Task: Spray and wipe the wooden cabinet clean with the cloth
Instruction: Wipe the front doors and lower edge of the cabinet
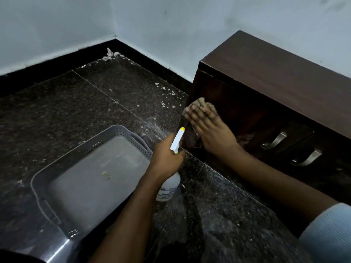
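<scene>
Dark brown cabinet (275,76); grey perforated basket (91,149); cloth (204,105) seemingly tan.

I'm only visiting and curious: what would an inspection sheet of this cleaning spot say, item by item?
Surface: dark speckled stone floor, dusty, with tile joints.
Job's things: dark wooden cabinet against the wall; brownish cloth pressed to the cabinet near its corner edge; white spray bottle with a yellow nozzle.
Clutter: grey perforated basket on the floor with a small scrap inside; white crumbs scattered and heaped in the corner.
Hands: left hand grips the spray bottle; right hand presses the cloth with straight fingers.
Cables: nothing seen.
Surroundings: pale wall, black skirting, two metal handles on the cabinet front.
</scene>
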